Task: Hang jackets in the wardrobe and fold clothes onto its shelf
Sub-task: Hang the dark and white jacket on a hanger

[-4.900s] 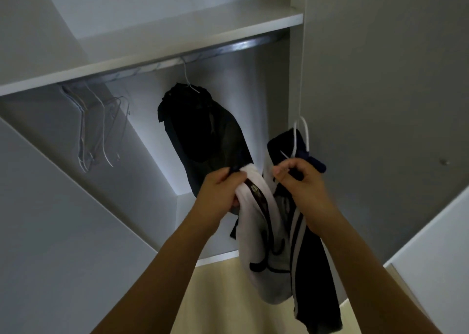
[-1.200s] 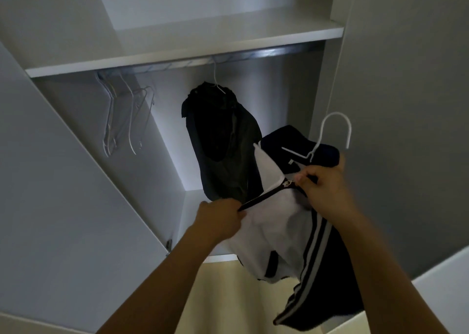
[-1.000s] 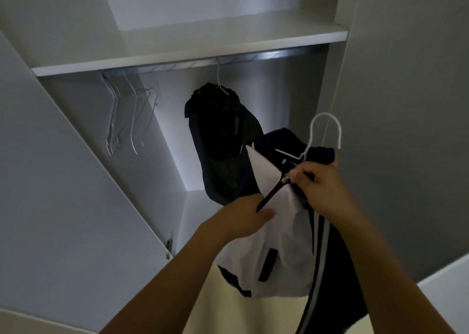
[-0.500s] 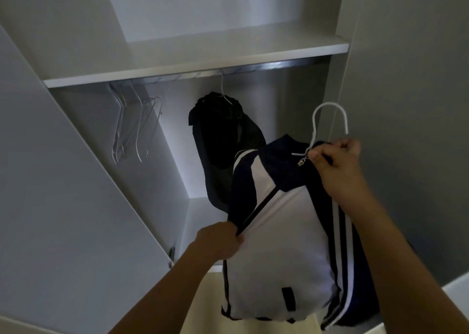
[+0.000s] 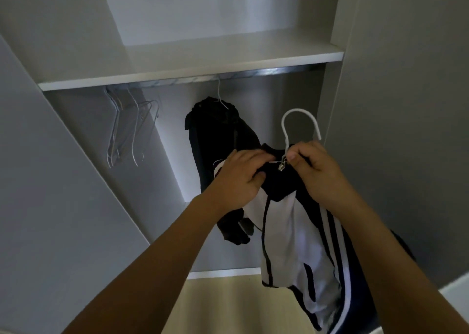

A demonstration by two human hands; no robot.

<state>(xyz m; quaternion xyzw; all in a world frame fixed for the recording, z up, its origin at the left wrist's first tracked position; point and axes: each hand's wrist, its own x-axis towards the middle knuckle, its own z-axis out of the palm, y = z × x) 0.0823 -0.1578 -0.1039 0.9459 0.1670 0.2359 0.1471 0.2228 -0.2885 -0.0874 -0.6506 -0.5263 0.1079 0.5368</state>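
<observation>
A white and navy striped track jacket hangs on a white hanger in front of the open wardrobe. My right hand grips the hanger's neck at the jacket's collar, by the zip pull. My left hand grips the dark collar on the jacket's left side. Behind them a black jacket hangs from the metal rail under the white shelf.
Several bare wire hangers hang at the rail's left end. The wardrobe's open door stands to the left and a grey side panel to the right. Pale wooden floor shows below.
My left hand has risen from the jacket's front zip edge up to the collar. The jacket front, spread flat half a second ago, now hangs bunched and turned.
</observation>
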